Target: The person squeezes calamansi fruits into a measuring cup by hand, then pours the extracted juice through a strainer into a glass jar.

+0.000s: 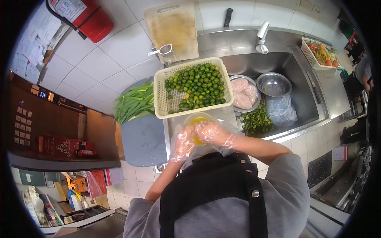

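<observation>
Both of my hands wear clear plastic gloves and meet over a clear round tub (199, 116) holding yellow liquid. My left hand (185, 139) is curled at the tub's left side. My right hand (210, 132) is closed above the tub, its fingertips pressed together close to the left ones. Whatever the fingers hold is hidden by the hands and gloves. Just beyond the tub stands a cream plastic basket (159, 95) of small green citrus fruits (202, 81), a few of them yellowish.
Right of the basket, the steel sink (303, 104) contains a bowl of raw meat (243, 93), a metal bowl (274, 84), a plastic bag (281, 111) and cut green pieces (257, 120). Green leaves (135, 100) lie on a grey board (143, 139). A vegetable basket (317, 55) sits far right.
</observation>
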`<state>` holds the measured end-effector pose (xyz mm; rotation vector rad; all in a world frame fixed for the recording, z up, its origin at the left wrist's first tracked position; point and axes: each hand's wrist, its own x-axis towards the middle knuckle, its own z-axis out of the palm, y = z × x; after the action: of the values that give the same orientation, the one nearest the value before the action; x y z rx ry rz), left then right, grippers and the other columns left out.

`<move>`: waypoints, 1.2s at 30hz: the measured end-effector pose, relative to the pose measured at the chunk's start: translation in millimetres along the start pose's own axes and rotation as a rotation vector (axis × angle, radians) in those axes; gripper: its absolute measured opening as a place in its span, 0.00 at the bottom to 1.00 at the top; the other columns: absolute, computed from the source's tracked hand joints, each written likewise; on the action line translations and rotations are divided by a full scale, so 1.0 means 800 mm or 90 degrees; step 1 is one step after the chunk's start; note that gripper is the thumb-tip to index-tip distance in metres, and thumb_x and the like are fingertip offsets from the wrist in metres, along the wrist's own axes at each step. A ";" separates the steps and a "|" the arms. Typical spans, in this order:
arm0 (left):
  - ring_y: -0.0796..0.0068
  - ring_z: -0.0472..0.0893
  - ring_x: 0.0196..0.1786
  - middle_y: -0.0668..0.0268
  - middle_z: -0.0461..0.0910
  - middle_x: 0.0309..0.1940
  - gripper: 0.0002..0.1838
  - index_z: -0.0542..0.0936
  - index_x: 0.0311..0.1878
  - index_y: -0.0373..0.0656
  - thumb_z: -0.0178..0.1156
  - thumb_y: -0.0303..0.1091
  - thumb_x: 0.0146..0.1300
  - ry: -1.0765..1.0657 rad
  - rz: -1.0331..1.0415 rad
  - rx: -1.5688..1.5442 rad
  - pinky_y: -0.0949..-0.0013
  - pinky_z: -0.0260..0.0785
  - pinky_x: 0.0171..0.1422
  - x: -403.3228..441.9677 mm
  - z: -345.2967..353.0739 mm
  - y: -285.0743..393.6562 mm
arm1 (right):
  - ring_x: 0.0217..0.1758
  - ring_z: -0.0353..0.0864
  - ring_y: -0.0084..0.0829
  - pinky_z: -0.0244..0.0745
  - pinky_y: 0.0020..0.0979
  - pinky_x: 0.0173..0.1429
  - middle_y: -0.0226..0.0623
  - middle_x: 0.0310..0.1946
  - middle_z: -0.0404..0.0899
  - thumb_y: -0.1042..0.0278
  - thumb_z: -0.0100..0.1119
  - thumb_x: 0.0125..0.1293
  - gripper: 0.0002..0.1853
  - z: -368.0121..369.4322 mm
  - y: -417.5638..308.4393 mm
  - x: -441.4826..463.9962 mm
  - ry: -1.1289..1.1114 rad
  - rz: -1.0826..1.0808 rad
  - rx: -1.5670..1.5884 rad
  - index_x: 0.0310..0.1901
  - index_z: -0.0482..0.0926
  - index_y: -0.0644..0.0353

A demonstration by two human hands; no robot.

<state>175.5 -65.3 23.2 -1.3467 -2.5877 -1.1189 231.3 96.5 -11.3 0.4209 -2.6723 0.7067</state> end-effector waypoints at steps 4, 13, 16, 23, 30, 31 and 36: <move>0.46 0.77 0.46 0.51 0.81 0.43 0.11 0.80 0.49 0.41 0.56 0.30 0.65 -0.019 -0.085 -0.035 0.51 0.69 0.51 -0.001 0.001 -0.014 | 0.34 0.82 0.49 0.77 0.48 0.43 0.47 0.27 0.79 0.69 0.55 0.60 0.05 -0.005 -0.016 0.002 0.084 0.076 0.024 0.34 0.76 0.60; 0.49 0.79 0.51 0.53 0.83 0.47 0.14 0.82 0.49 0.43 0.56 0.40 0.69 -0.130 -0.084 0.040 0.53 0.70 0.58 0.029 -0.042 -0.077 | 0.44 0.78 0.45 0.73 0.45 0.51 0.43 0.34 0.77 0.76 0.57 0.53 0.18 -0.135 0.039 -0.055 0.197 0.290 -0.267 0.49 0.78 0.58; 0.47 0.79 0.50 0.52 0.83 0.46 0.16 0.82 0.50 0.42 0.55 0.43 0.70 -0.181 -0.101 0.086 0.52 0.70 0.57 0.013 -0.034 -0.088 | 0.47 0.78 0.43 0.73 0.43 0.53 0.47 0.38 0.79 0.75 0.55 0.56 0.22 -0.144 0.049 -0.095 0.198 0.363 -0.389 0.55 0.77 0.58; 0.50 0.82 0.37 0.55 0.84 0.35 0.16 0.80 0.41 0.39 0.55 0.44 0.70 -0.207 -0.172 0.051 0.54 0.75 0.43 -0.009 -0.040 -0.070 | 0.60 0.74 0.54 0.68 0.45 0.65 0.55 0.53 0.77 0.52 0.47 0.75 0.24 -0.107 -0.015 -0.096 -0.110 0.508 0.153 0.61 0.72 0.63; 0.71 0.84 0.30 0.58 0.81 0.32 0.16 0.74 0.57 0.43 0.57 0.38 0.70 -0.221 -0.478 -0.348 0.67 0.77 0.29 -0.042 -0.009 -0.074 | 0.56 0.75 0.57 0.67 0.48 0.60 0.59 0.50 0.76 0.43 0.43 0.76 0.27 -0.063 -0.059 -0.070 -0.015 0.607 0.385 0.53 0.75 0.62; 0.67 0.84 0.29 0.56 0.82 0.33 0.18 0.72 0.61 0.43 0.56 0.39 0.71 -0.192 -0.440 -0.449 0.67 0.79 0.31 -0.055 0.001 -0.081 | 0.56 0.75 0.57 0.67 0.48 0.60 0.59 0.50 0.76 0.43 0.43 0.76 0.27 -0.074 -0.062 -0.066 -0.015 0.605 0.385 0.53 0.75 0.62; 0.53 0.86 0.37 0.44 0.81 0.41 0.24 0.64 0.67 0.41 0.52 0.42 0.75 -0.198 -0.578 -0.721 0.60 0.84 0.40 -0.054 0.014 -0.029 | 0.55 0.78 0.36 0.69 0.36 0.61 0.48 0.50 0.81 0.52 0.51 0.76 0.24 -0.065 -0.064 -0.087 -0.157 0.544 0.533 0.58 0.74 0.67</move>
<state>189.6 -97.6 -12.6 -0.1424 -2.8612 -2.9967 325.4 94.4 24.5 -0.5474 -2.5754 2.1429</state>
